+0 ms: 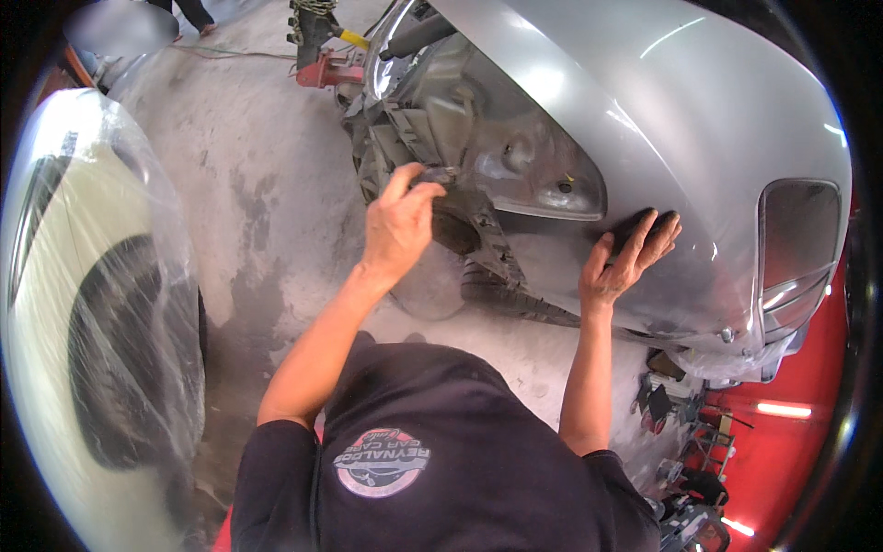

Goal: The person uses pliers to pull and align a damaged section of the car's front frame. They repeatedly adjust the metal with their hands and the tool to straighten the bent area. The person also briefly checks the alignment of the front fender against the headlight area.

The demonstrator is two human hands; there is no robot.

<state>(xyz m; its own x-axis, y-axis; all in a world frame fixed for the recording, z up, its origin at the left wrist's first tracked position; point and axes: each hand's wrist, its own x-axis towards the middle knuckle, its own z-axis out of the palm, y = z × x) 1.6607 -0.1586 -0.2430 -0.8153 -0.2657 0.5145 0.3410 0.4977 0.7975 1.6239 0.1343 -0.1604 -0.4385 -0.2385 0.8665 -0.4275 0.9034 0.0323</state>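
A silver car body (pixel 699 120) fills the upper right, with an uncovered lamp opening (pixel 524 156) in its corner. My left hand (pixel 397 225) is closed at the left side of this opening, fingers curled and thumb toward them. By its fingertips is a small dark object (pixel 442 174); I cannot tell whether it is loose or part of the car. My right hand (pixel 625 262) lies open on the silver panel, just right of the opening's lower corner, its fingers spread a little. Dark brackets (pixel 405 133) and a torn-looking edge strip (pixel 497 244) are exposed around the opening.
A tyre (pixel 515 293) shows under the car. Plastic film covers a pale car (pixel 120 304) at the left. A red stand (pixel 326 72) with a chain rises at the top. Assorted equipment (pixel 694 478) lies by the red wall (pixel 773 460). A person's legs (pixel 191 14) appear far left.
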